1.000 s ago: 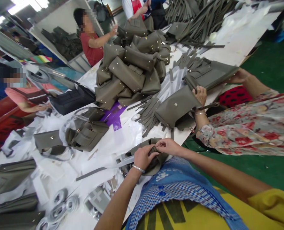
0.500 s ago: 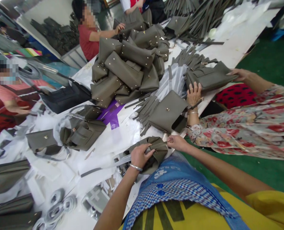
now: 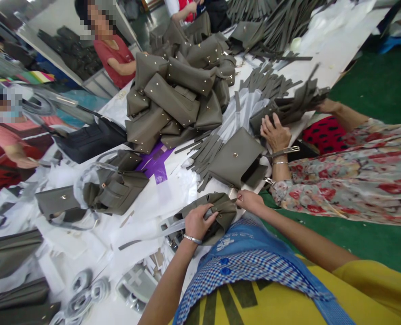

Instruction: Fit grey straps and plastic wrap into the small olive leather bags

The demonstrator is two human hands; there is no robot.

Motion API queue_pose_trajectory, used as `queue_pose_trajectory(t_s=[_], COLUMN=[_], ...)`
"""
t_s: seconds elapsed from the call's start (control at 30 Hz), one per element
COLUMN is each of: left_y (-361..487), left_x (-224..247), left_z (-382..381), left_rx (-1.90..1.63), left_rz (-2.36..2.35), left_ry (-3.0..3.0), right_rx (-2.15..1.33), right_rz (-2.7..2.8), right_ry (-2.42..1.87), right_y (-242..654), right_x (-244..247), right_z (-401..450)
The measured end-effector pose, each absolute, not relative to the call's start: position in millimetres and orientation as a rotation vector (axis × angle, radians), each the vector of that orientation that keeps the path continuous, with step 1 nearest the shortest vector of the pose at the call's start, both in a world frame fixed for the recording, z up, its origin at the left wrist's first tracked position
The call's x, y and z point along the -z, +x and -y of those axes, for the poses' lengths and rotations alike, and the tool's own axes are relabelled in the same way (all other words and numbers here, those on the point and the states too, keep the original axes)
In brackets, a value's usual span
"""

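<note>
An olive-grey handbag (image 3: 224, 225) lies at the table's near edge, against my blue apron. My left hand (image 3: 199, 221) is closed on its top, fingers over the folded leather and thumb against a dark band. A pale plastic-wrapped strap (image 3: 169, 228) runs out leftward from under that hand. At the bag's right end my right hand (image 3: 251, 201) is closed in a pinch; what sits between its fingertips is too small to make out. Just beyond lies another olive-grey bag (image 3: 234, 155) with its flap up and a small gold clasp.
A heap of olive bags (image 3: 176, 99) fills the table's middle, with loose straps (image 3: 207, 155) beside it. To my right, a co-worker's hand (image 3: 276, 133) rests by a bag and straps. Left are wrapped bags (image 3: 119, 189), tape rolls (image 3: 80, 300) and a grey tray (image 3: 135, 284).
My hands and the bag under them have barely moved. The co-worker at right has turned the bag, and dark straps now stick up from it. The red-shirted person's arm has drawn back.
</note>
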State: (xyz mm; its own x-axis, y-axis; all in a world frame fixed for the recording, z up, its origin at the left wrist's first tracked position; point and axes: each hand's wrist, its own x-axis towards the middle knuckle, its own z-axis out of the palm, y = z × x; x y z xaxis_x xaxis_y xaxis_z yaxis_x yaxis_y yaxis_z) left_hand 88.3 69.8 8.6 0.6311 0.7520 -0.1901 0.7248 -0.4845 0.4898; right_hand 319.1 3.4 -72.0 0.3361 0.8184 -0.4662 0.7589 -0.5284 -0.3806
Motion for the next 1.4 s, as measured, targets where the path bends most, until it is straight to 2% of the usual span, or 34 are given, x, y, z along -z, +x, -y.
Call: queue_pose_trajectory(t_s=[0.17,0.3,0.43,0.7,0.9,1.03,1.23,1.4], left_y=[87.4,89.5,92.5,91.6,94.6,95.1,90.2,88.6], left_x=[-10.6,-14.0,-14.8,-12.3,-4.6,-4.5,-8.0,-10.7], left_z=[-69.6,-67.7,-64.7,-67.2,-59.5,-50.8,-39.0,-31.6], left_rx=[-0.097,-0.061,0.080,0.063,-0.006,-0.030,-0.048,-0.045], left_rz=[-1.166,-1.257,-1.437,-1.258,-1.357,-1.426,-1.480,-1.486], left_ry=[2.282,2.238,2.146,1.996,1.936,1.964,1.930,1.913], right_rx=[-0.803,-0.555,-0.800,-1.233,-1.151,-1.268,-1.116,-1.183], right_rz=[1.577,1.787,1.775,1.330,1.274,1.341,1.503,1.719], right_ry=[-2.465,-2.078,-1.682,-1.562,-1.662,-1.616,-2.013,-2.206], right_y=[312.1,294.6,279.8,275.2,265.9,274.8,295.6,283.2], right_x=[47.8,20.1,16.6,36.5,39.4,49.0,73.9,86.4], right_z=[0.5,2.3,-2.2,-9.3,-4.9,-4.4,-38.5,-81.8])
